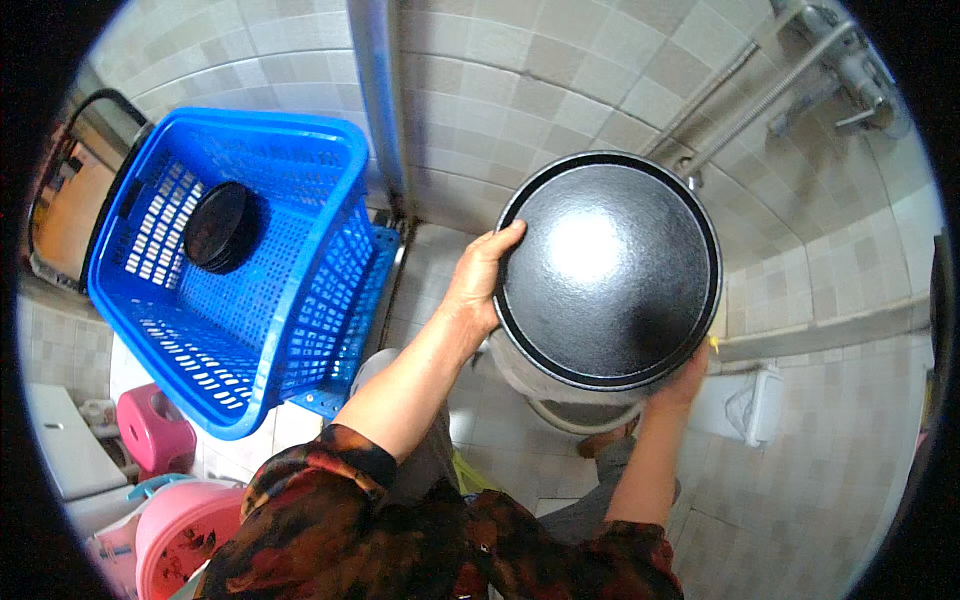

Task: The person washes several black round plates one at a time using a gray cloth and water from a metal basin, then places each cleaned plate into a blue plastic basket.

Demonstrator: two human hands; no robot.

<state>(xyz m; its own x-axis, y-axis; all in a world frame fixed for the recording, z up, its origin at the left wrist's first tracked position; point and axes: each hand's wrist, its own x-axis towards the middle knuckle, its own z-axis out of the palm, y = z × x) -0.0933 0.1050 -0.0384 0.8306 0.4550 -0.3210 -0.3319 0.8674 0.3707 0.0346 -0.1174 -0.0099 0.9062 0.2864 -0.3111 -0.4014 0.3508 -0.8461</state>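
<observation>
A large round black pan or tray with a raised rim is held out before me. Its broad face reflects a bright lamp. My left hand grips its left edge, thumb lying over the rim. At the lower right edge, my right hand supports it from beneath; most of those fingers are hidden. Under the pan stands a pale bucket-like container, largely covered by it. To the left is a blue plastic basket with perforated walls. A small stack of round black discs lies inside, against its far left side.
Pink plastic stool and pink basin stand at lower left. A white bin is by the right wall. Metal shower mixer and hose are on the tiled wall. A metal post rises behind the basket.
</observation>
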